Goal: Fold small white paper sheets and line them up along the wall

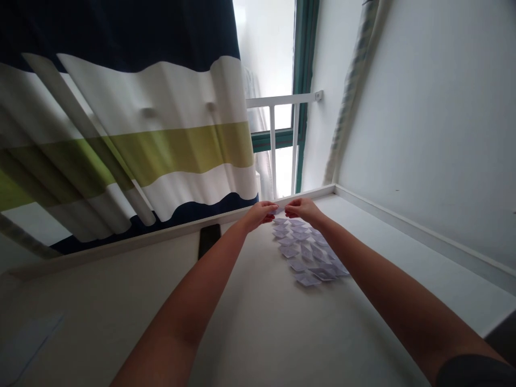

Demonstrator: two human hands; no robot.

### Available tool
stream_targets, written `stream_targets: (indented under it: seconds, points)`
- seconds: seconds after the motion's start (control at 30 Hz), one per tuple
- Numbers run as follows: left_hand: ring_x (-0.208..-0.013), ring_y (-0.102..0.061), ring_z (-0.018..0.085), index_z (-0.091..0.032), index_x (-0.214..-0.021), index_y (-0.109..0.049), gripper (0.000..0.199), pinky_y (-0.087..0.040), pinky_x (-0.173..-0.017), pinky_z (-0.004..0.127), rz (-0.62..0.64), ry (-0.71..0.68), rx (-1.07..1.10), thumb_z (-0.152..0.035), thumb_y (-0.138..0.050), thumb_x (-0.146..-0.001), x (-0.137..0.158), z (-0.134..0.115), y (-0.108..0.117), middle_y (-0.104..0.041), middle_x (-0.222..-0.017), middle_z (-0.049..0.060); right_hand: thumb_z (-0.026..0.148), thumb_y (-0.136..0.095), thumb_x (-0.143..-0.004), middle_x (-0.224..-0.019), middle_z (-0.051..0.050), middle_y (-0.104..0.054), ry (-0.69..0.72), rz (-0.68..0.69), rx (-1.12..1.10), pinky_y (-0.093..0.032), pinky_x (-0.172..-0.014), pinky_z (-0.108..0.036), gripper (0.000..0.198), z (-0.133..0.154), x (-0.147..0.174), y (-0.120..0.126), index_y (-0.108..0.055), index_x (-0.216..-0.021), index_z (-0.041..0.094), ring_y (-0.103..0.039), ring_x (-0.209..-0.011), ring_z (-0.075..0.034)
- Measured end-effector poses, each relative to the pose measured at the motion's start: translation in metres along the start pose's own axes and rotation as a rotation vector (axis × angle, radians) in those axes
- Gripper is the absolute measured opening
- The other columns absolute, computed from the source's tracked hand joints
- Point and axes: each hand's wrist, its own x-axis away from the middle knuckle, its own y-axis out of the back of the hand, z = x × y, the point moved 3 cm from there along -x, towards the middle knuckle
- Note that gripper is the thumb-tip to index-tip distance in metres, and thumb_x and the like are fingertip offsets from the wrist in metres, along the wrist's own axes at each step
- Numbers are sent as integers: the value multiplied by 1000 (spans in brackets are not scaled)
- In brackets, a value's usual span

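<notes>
At the far edge of the table, my left hand (pixel 260 214) and my right hand (pixel 302 209) are close together, fingers pinched. A small pale folded paper boat (pixel 280 210) shows between the fingertips, one end at each hand; its exact shape is too small to make out. Just below the hands, several white folded paper boats (pixel 299 235) lie in loose rows on the table. My right forearm covers part of the rows' right side.
A dark phone (pixel 209 238) lies left of my left forearm on the white table (pixel 250 322). A sheet of paper (pixel 30 344) is at the lower left. A raised rim borders the table, with a striped curtain (pixel 173 145) and white railing (pixel 282 100) beyond.
</notes>
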Motion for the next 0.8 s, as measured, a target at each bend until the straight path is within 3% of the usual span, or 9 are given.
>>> stream_targets:
  seconds: [0.13, 0.27, 0.53, 0.8]
  points:
    - [-57, -55, 9, -12, -82, -55, 17, -46, -65, 27, -29, 44, 70, -18, -62, -67, -26, 19, 3, -58, -71, 4, 13, -64, -63, -50, -4, -61, -22, -89, 143, -50, -53, -24, 8, -19, -18, 11, -61, -56, 11, -57, -49, -11]
    - [-57, -56, 10, -12, -73, -52, 9, -48, -66, 28, -165, 32, 9, -15, -59, -69, -47, 36, 8, -57, -65, 3, 12, -60, -65, -49, -3, -60, -72, -141, 230, -48, -51, -20, 9, -37, -34, 19, -60, -56, 10, -56, -49, -10]
    - [-69, -58, 15, -13, -73, -62, 14, -44, -67, 27, -380, -53, -666, -24, -59, -64, -83, 56, 21, -63, -71, 5, 18, -61, -65, -63, -7, -65, -125, -150, 605, -41, -49, -20, 11, -58, -59, 19, -67, -68, 10, -57, -56, -13]
    - [-75, -58, 17, -14, -77, -66, 22, -42, -69, 25, -390, -75, -830, -30, -58, -64, -91, 64, 27, -66, -80, 6, 17, -60, -63, -66, -7, -65, -160, -133, 706, -40, -54, -21, 16, -66, -65, 15, -69, -73, 10, -56, -59, -14]
